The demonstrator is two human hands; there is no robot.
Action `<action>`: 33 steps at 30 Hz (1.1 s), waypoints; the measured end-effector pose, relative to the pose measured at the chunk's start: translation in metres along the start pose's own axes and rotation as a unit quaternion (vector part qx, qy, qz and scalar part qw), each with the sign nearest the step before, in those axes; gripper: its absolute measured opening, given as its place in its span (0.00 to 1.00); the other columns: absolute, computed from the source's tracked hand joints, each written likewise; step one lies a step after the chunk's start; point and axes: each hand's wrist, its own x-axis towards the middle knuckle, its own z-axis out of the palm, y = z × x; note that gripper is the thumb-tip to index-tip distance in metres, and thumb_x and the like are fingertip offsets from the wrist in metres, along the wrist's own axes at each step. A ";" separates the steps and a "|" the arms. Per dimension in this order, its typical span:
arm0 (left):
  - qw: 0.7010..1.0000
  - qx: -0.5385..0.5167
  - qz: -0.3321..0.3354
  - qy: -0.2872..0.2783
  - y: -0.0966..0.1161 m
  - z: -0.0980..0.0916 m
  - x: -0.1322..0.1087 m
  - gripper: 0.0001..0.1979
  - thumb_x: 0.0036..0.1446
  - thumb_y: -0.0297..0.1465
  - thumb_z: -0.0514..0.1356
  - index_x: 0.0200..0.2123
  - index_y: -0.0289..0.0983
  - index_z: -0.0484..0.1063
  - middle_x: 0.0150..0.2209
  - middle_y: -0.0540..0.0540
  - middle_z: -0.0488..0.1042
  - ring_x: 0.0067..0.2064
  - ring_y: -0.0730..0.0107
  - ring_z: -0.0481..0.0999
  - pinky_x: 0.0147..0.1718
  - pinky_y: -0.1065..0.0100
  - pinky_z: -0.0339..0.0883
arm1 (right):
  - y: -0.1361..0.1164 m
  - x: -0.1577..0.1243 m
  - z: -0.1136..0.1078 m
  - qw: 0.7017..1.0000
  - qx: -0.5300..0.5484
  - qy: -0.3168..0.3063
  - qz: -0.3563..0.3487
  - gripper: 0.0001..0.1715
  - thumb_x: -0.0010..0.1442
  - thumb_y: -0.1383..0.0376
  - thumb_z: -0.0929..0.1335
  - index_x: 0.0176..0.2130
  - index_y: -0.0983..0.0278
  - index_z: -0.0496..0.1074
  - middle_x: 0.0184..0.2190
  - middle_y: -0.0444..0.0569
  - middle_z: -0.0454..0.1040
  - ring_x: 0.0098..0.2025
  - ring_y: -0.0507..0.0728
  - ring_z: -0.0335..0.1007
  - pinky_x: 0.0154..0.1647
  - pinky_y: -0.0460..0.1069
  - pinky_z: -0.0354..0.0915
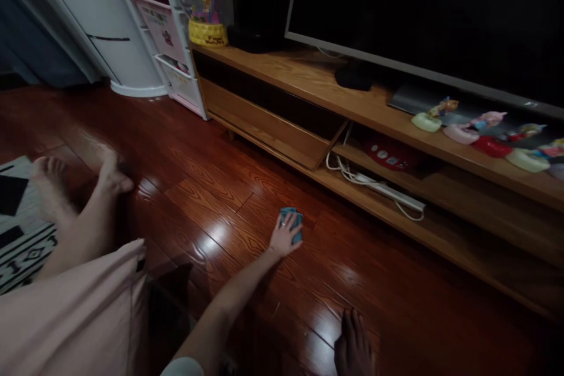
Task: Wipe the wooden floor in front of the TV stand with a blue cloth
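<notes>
I sit on a dark red wooden floor with my bare legs stretched out to the left. My left arm reaches forward, and my left hand (285,237) lies over a small teal-blue object (294,220) on the floor, with the fingers curled on top of it. I cannot make out what the object is. My right hand (352,345) rests flat on the floor at the bottom edge, in shadow, with its fingers stretched forward and nothing in it.
A long wooden TV bench (308,79) runs along the right, with a large dark screen (423,6) and several small toys (484,132) on it. A white power strip (383,188) lies on its lower shelf. A white drawer unit (171,41) stands at the back, and a patterned rug (20,229) lies at the left.
</notes>
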 end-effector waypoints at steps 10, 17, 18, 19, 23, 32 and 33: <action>0.937 0.074 -0.335 0.064 -0.207 -0.104 0.006 0.37 0.60 0.35 0.57 0.70 0.30 0.53 0.73 0.32 0.45 0.73 0.41 0.43 0.69 0.44 0.44 | 0.013 -0.009 0.018 1.000 -0.008 0.012 -0.009 0.42 0.65 0.59 0.57 0.74 0.58 0.41 0.69 0.54 0.60 0.70 0.68 0.54 0.61 0.65 0.62; 0.956 0.053 -0.280 0.071 -0.179 -0.086 -0.003 0.37 0.59 0.29 0.54 0.71 0.32 0.51 0.73 0.35 0.49 0.73 0.43 0.42 0.69 0.40 0.42 | 0.013 -0.007 0.022 0.999 -0.005 0.044 -0.030 0.44 0.64 0.62 0.60 0.74 0.56 0.42 0.69 0.51 0.60 0.70 0.67 0.55 0.64 0.66 0.60; 0.961 0.049 -0.263 0.068 -0.163 -0.079 -0.003 0.36 0.59 0.28 0.54 0.70 0.32 0.52 0.73 0.35 0.49 0.73 0.44 0.41 0.69 0.40 0.42 | 0.011 -0.006 0.021 0.998 -0.005 0.049 -0.026 0.44 0.64 0.62 0.60 0.74 0.55 0.41 0.69 0.51 0.60 0.69 0.67 0.55 0.64 0.66 0.59; 0.967 0.044 -0.242 0.062 -0.145 -0.070 -0.003 0.35 0.60 0.28 0.53 0.70 0.33 0.54 0.73 0.36 0.48 0.74 0.45 0.40 0.69 0.41 0.42 | 0.009 -0.004 0.019 0.998 -0.005 0.052 -0.020 0.44 0.64 0.63 0.60 0.74 0.55 0.42 0.69 0.51 0.60 0.69 0.67 0.56 0.64 0.65 0.59; 0.992 0.008 -0.123 0.026 -0.058 -0.027 -0.013 0.34 0.60 0.27 0.53 0.70 0.39 0.55 0.74 0.41 0.46 0.74 0.50 0.38 0.70 0.42 0.42 | 0.001 0.002 0.014 0.999 0.004 0.045 0.003 0.41 0.63 0.63 0.59 0.72 0.54 0.49 0.68 0.50 0.61 0.69 0.66 0.57 0.64 0.65 0.60; 0.987 -0.081 0.114 -0.078 0.097 0.053 -0.101 0.41 0.59 0.31 0.63 0.71 0.49 0.50 0.75 0.44 0.38 0.74 0.51 0.42 0.69 0.43 0.51 | -0.012 0.012 0.004 0.998 0.014 0.030 0.048 0.34 0.65 0.64 0.56 0.68 0.59 0.61 0.69 0.50 0.59 0.71 0.62 0.53 0.66 0.61 0.59; 0.987 -0.075 0.120 -0.080 0.096 0.052 -0.108 0.40 0.59 0.30 0.63 0.71 0.49 0.51 0.75 0.44 0.40 0.74 0.52 0.43 0.69 0.44 0.51 | -0.014 0.013 0.002 0.998 0.018 0.023 0.055 0.34 0.65 0.64 0.56 0.68 0.58 0.61 0.70 0.50 0.58 0.71 0.62 0.51 0.66 0.61 0.58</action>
